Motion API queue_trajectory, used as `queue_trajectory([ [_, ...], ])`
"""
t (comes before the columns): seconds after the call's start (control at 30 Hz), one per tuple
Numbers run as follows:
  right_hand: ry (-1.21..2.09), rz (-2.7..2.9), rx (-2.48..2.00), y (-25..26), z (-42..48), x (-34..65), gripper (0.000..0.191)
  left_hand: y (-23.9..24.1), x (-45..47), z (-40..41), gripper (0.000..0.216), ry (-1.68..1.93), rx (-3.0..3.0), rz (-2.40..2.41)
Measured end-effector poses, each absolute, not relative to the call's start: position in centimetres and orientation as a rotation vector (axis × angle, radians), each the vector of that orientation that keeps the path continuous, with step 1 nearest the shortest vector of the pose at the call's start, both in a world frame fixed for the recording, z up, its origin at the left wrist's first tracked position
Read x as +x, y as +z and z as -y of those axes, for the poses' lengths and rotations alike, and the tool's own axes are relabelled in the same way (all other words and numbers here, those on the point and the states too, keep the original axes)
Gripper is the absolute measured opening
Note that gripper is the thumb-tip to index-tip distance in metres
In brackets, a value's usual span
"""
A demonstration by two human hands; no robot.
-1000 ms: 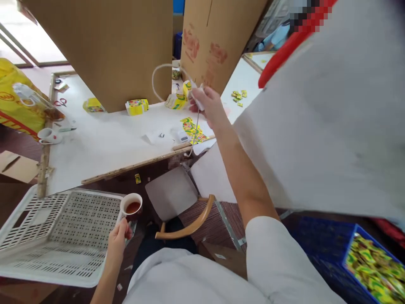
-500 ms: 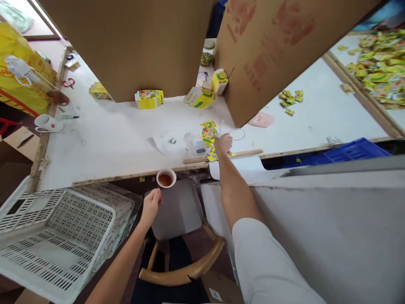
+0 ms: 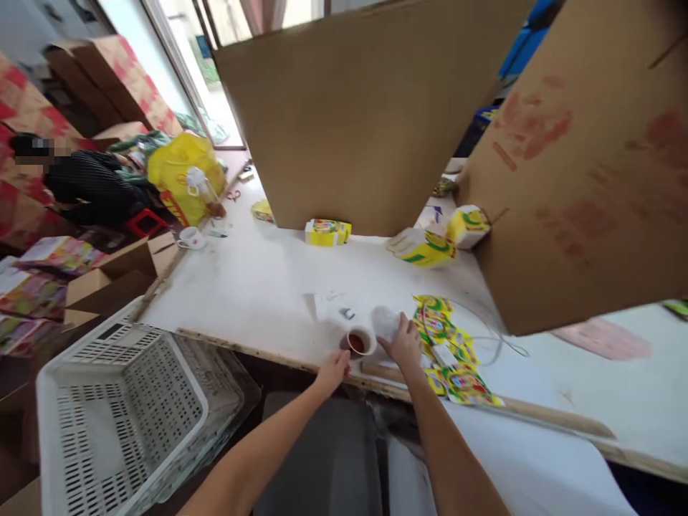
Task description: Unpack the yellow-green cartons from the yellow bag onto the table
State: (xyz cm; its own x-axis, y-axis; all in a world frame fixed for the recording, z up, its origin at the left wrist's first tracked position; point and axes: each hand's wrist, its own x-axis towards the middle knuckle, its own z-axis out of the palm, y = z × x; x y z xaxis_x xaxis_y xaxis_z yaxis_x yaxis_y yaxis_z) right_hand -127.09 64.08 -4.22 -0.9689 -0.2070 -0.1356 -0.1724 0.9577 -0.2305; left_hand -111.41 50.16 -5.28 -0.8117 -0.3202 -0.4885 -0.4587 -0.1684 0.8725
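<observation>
Left grip [image 3: 333, 367] closed, holding a cup [image 3: 360, 341]

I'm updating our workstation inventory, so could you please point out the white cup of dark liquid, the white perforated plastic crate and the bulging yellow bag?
White cup of dark liquid [image 3: 368, 339]: head view, on its pale inner wall.
White perforated plastic crate [image 3: 142, 410]: head view, on an inner wall.
Bulging yellow bag [image 3: 175, 165]: head view, on its side.

"Is that cup [image 3: 370, 338] white?"
"White, with reddish-brown drink [image 3: 355, 345] inside."
"And those wrappers [image 3: 436, 326]?"
"Yellow, splashed with green, red and white. The worktop [image 3: 258, 287] is white."
"This cardboard sheet [image 3: 349, 129] looks plain brown."
"The other sheet [image 3: 570, 186] has red print."
"And the basket [image 3: 49, 416]?"
"Greyish-white, patterned with slots and small holes."
</observation>
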Motion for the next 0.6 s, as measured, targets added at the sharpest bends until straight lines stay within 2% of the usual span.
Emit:
queue_trajectory([
  [0.2, -0.185, -3.050, -0.159, -5.0, -65.2, -127.4, 0.080, -6.9, -113.2, -51.3, 0.067, 2.116, -0.821, -1.983],
  [0.4, -0.197, -3.086, -0.017, -5.0, -65.2, -126.7, 0.082, -7.5, -113.7, -51.4, 0.067, 2.086, -0.706, -2.013],
  [0.5, -0.232, -3.154, 0.034, -4.3, -64.5, -125.4, 0.082, -7.3, -113.1, -50.6, 0.067, 2.082, -0.797, -2.006],
  [0.6, -0.335, -3.182, 0.136, -2.7, -63.7, -123.5, 0.073, -6.4, -110.8, -49.1, 0.067, 2.115, -1.009, -1.984],
])
